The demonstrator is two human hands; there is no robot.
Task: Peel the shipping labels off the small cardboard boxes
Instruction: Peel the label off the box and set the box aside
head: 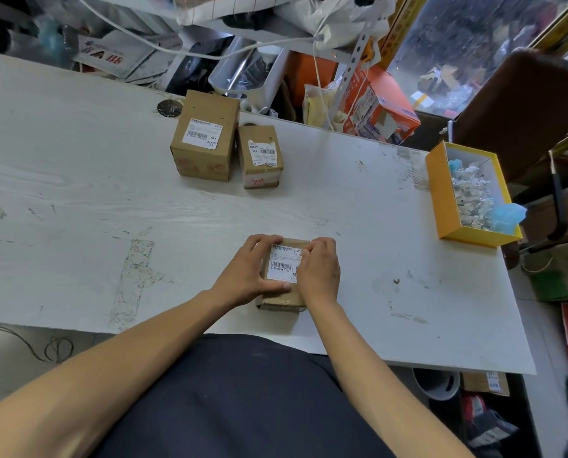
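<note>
Sitting between left hand point(247, 272) and right hand point(319, 269), small box point(284, 294) is gripped.

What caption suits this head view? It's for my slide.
Both hands, left hand and right hand, grip a labelled box; two more boxes wait behind.

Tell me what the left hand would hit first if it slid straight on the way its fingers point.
Its fingers already curl on the near box; pushed further right, the left hand would likely meet the right hand gripping the same box's other side, though depth is unclear.
</note>
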